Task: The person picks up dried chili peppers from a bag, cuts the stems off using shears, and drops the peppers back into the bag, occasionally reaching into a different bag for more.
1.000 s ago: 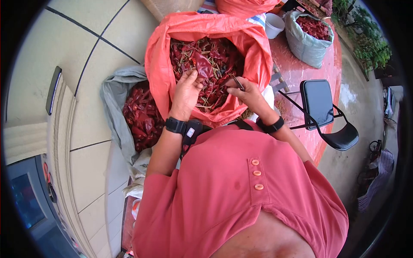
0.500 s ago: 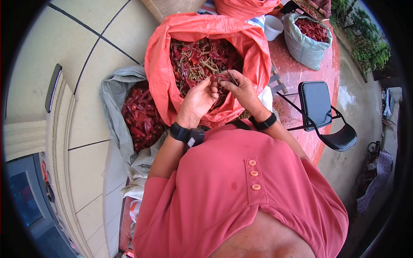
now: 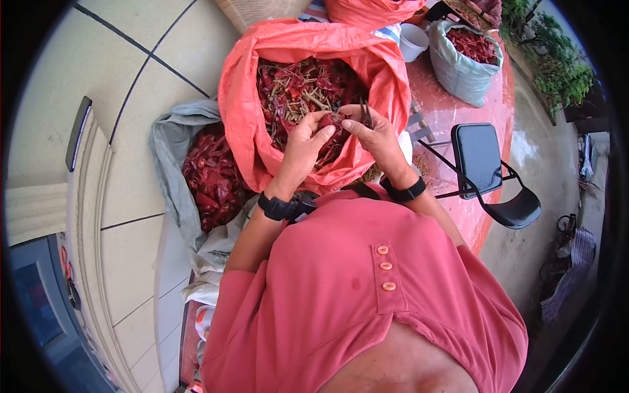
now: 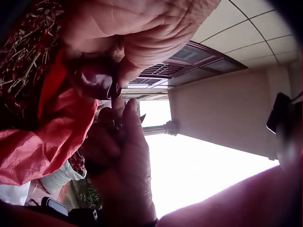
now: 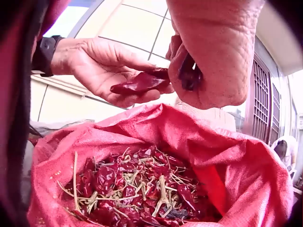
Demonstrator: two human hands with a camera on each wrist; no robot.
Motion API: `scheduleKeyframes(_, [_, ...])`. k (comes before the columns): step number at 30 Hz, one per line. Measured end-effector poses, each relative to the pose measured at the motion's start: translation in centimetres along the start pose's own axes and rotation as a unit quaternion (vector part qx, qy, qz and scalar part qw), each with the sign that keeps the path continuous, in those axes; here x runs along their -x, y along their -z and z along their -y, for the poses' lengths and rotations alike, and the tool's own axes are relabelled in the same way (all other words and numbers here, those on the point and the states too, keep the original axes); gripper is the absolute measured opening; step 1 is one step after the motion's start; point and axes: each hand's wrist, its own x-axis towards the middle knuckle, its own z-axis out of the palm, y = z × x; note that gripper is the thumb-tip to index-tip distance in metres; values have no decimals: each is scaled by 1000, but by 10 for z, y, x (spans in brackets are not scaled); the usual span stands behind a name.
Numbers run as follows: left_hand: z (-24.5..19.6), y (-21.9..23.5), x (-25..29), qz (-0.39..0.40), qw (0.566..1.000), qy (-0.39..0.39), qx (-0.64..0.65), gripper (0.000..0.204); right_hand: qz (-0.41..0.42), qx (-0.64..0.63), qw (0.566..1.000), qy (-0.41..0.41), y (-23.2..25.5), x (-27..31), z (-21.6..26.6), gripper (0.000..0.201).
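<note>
Both hands meet over a red woven sack (image 3: 242, 85) that holds dried red chilies and pale stems (image 5: 137, 184). The left hand (image 3: 303, 152) holds a dark red chili (image 5: 139, 83) between thumb and fingers; its glossy skin shows in the left wrist view. The right hand (image 3: 383, 145) touches the chili's end with its thumb and fingertips. Dark scissors or snips (image 3: 367, 116) lie in the right hand's curled fingers, partly hidden, with a pointed tip (image 4: 142, 118) showing beyond the thumb in the left wrist view.
A grey sack (image 3: 169, 147) of red chilies stands left of the red one. Behind at the right are a white bucket (image 3: 413, 40) and a pale green sack (image 3: 462, 72) of chilies. A black folding chair (image 3: 478, 160) stands at the right.
The left hand has moved right from over the sack's middle, and the two hands have come together at a chili. Since half a second ago the left fingers have turned and closed on it.
</note>
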Motion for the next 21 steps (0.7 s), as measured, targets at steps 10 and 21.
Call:
scheduleKeyframes(10, [1,0,8,36,985,-25,-166,36,-22,212,957,198,3,-8,-27,13])
scheduleKeyframes(21, [-28,1,8,134,979,152,17,20,-20,26,996,79,-19,11,9,10])
